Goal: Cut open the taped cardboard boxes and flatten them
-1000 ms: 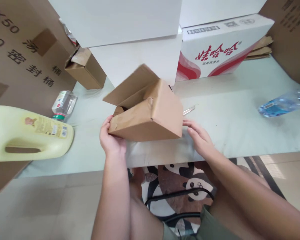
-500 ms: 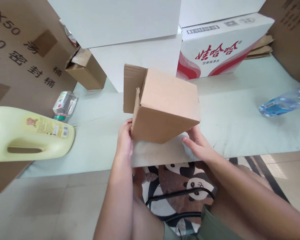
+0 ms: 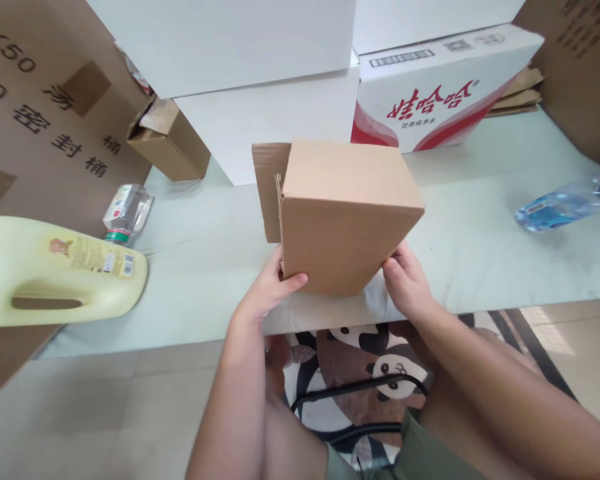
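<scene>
A brown cardboard box is tilted over the near part of the table, with a flap standing out on its left side. My left hand grips its lower left edge, thumb on the front face and fingers partly hidden behind the box. At the lower right corner, my right hand holds the box too, its thumb against the edge and other fingers mostly out of sight. The inside of the box does not show.
White boxes and a red-and-white carton stand behind on the pale table. Left are a yellow jug, a clear bottle and a small brown box. A blue-labelled bottle lies right.
The box has turned and shifted slightly right, so its front face shows more. My left thumb has come onto the front face, and my right hand has closed on the right corner.
</scene>
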The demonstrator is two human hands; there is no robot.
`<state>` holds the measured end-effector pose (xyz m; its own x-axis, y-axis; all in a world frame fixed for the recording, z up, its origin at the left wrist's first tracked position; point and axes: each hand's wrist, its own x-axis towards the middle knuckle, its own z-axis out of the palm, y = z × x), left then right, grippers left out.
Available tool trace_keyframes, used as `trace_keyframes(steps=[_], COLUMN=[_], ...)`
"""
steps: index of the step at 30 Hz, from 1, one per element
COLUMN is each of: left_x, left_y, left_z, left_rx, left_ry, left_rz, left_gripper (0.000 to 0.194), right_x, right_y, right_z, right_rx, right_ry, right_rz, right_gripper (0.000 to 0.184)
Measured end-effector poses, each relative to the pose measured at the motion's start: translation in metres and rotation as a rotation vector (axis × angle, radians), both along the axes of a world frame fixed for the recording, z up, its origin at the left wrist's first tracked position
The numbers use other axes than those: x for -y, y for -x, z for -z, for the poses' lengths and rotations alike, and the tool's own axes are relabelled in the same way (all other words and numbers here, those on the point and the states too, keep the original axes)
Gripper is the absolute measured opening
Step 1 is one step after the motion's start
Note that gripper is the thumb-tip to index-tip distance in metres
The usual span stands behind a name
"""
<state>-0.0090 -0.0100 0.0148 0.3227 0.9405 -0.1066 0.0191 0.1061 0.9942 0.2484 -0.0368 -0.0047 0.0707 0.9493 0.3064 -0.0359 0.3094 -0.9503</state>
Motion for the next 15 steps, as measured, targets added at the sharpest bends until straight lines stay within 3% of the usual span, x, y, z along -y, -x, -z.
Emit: trace_keyframes(steps=[3,6,15], left_x=[-0.002,-0.005,-0.010], left_y=[-0.002,-0.003,-0.007], left_z=[0.000,0.001,-0.006], left_rx=[-0.045,-0.068,0.169], left_ry=[-0.015,-0.027,0.052], left_rz=[-0.063,-0.197,-0.602], left_gripper=[0.079,0.076,0.047], right_x=[-0.001,-0.001,0.000], right_y=[-0.001,-0.001,0.002], right_z=[0.000,-0.002,-0.007], right_rx=[-0.009,-0.016,0.109], right_ry=[0.066,0.127,0.273], right_rz=[0.020,0.035,-0.054], right_gripper=[0.051,0.043,0.024])
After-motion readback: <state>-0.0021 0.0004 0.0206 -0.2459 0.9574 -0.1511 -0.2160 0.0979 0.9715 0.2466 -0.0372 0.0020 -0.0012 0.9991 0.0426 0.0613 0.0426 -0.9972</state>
